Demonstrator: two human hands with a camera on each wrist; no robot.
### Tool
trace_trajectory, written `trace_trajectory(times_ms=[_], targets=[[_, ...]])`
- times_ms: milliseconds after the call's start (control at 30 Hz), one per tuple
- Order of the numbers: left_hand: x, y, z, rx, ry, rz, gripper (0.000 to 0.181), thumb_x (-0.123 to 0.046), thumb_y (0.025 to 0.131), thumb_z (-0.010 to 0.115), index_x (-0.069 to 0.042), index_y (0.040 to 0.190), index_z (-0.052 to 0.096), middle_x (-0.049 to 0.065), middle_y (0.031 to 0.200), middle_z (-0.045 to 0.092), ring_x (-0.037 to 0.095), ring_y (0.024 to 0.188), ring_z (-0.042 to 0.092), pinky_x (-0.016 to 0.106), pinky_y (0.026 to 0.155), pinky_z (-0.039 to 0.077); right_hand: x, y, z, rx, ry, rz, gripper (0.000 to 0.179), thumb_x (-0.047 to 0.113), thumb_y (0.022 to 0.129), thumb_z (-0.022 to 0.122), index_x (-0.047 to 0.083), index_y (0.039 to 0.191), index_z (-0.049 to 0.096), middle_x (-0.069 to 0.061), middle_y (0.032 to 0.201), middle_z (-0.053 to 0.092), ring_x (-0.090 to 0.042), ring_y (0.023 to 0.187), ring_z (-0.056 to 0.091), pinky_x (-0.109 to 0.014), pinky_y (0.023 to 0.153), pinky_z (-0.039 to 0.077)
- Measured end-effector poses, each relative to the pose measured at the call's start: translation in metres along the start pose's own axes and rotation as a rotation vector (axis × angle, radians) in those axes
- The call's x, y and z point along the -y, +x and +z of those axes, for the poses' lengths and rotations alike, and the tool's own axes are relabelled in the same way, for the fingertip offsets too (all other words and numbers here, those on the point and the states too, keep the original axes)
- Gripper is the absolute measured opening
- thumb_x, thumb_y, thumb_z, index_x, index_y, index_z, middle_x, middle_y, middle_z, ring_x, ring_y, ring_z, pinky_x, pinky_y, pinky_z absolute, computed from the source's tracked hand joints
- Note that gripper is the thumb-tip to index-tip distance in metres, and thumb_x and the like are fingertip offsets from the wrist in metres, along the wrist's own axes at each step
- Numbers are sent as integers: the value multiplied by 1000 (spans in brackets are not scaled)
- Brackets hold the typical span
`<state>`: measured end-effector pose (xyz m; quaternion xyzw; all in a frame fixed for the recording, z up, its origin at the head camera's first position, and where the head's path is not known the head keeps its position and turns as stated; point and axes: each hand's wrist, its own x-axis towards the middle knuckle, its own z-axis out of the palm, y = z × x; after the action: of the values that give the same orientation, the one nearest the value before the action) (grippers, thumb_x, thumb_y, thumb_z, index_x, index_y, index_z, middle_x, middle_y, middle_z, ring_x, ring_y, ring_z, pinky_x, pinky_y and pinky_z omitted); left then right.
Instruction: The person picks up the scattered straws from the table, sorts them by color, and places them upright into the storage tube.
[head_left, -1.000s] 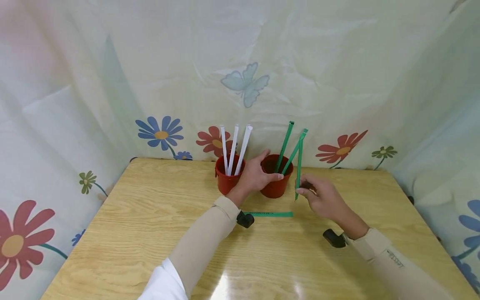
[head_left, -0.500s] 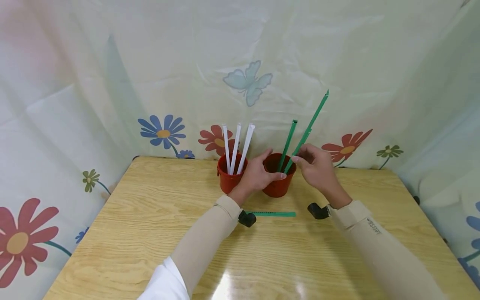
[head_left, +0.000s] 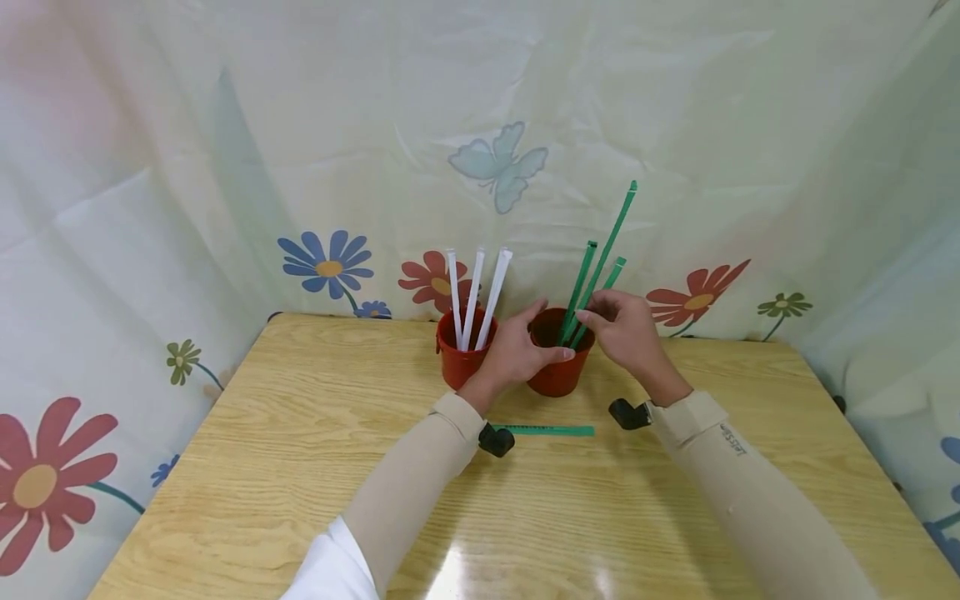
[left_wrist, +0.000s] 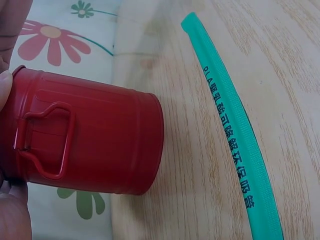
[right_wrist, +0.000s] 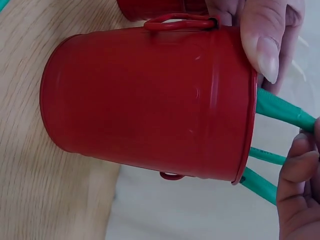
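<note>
My left hand (head_left: 517, 354) grips the right red metal bucket (head_left: 555, 382) at its rim, with the thumb over the near side in the right wrist view. Between right thumb and fingers, my right hand (head_left: 628, 332) pinches a green paper-wrapped straw (head_left: 619, 218) whose lower end is inside that bucket. Two other green straws lean in it, one dark-tipped (head_left: 583, 273) and one tilted right (head_left: 615, 272). Another green wrapped straw (left_wrist: 235, 140), printed with black characters, lies on the table in front of the bucket. How deep the held straw reaches is hidden.
Close on the left stands a second red bucket (head_left: 459, 371) holding three white wrapped straws (head_left: 471, 292). Both buckets stand near the back edge of the wooden table (head_left: 300, 467). A flower-printed curtain (head_left: 360, 150) hangs directly behind and at the sides.
My right hand has raised the green straw from beside the bucket, then lowered its end inside among the others. The left hand keeps its grip on the rim.
</note>
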<state>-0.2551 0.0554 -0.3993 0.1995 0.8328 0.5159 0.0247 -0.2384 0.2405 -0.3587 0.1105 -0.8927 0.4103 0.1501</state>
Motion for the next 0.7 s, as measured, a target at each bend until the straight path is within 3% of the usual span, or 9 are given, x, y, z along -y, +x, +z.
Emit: trace_trajectory(times_ms=[300, 700], targets=[[-1, -1, -2, -10, 24, 1, 90, -34, 80, 82, -12, 153, 35, 5, 154, 46, 25, 138, 48, 40, 112, 44, -2, 3, 2, 2, 8, 85, 31, 27, 100, 57, 0, 104, 73, -21, 91, 70, -23, 77, 58, -24, 61, 51], [-1, 0, 0, -3, 36, -1, 90, -36, 80, 82, -12, 153, 36, 5, 154, 46, 26, 139, 48, 40, 112, 45, -5, 2, 3, -21, -7, 60, 26, 21, 97, 62, -2, 96, 75, -20, 87, 73, -18, 69, 57, -23, 56, 49]])
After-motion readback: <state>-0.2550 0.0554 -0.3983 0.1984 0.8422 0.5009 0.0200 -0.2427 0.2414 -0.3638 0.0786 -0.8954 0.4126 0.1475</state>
